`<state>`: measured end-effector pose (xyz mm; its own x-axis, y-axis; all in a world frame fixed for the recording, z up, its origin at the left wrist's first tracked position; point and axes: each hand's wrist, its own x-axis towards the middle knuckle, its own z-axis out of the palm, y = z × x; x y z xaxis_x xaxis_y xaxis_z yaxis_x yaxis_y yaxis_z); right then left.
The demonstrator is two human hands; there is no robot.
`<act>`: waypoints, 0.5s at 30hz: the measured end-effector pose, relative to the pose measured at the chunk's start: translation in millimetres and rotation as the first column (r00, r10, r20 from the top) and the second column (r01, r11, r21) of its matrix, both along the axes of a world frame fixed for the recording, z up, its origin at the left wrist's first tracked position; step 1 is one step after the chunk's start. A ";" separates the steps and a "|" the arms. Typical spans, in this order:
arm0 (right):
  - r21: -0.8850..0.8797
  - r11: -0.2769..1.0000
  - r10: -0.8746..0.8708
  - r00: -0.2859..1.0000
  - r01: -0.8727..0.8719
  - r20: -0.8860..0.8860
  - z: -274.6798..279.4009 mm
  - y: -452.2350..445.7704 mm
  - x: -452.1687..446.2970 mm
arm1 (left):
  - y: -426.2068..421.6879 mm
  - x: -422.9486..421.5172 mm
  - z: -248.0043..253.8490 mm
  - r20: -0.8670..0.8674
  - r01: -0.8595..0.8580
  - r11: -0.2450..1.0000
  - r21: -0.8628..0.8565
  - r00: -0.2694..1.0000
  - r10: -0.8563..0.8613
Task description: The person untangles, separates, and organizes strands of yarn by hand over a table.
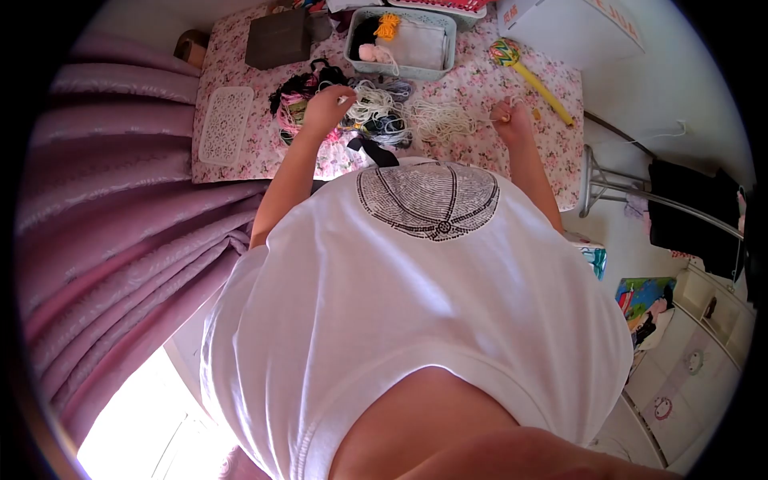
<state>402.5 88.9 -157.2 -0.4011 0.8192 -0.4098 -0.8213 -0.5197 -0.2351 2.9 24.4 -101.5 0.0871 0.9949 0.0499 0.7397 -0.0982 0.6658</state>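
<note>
My left hand (326, 110) is closed on a bit of white yarn, above the left part of a tangled heap of dark, pink and green yarn (294, 98). On the right, my right hand (512, 122) is closed too, with white yarn at its fingertips. Between the hands lie a white yarn bundle (372, 102) and a loose spread of cream yarn (442, 120). Some dark and grey yarn lies around the white bundle. A black strip (373, 150) rests at the table's near edge.
The floral table (272, 164) bears a white lace-patterned tray (226, 126), a dark box (278, 38), a basket (450, 60) with orange and pink yarn, and a yellow stick (546, 94) with a multicoloured ball. A white box (560, 28) stands at the back right. Purple curtains (120, 200) hang left.
</note>
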 end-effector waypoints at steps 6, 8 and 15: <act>0.156 0.967 0.181 0.974 -0.202 0.137 75.8 -19.1 -119.3 | 7.8 84.3 4.9 0.448 0.382 0.916 -0.125 0.845 -0.291; 0.082 0.989 0.108 0.985 -0.120 0.134 93.3 -15.0 -136.1 | 8.6 103.1 -0.9 0.616 0.500 0.840 -0.209 0.735 -0.284; 0.283 0.955 0.062 0.992 -0.092 0.114 57.0 14.7 -52.4 | 12.0 68.3 -12.9 0.686 0.488 0.850 -0.198 0.688 -0.235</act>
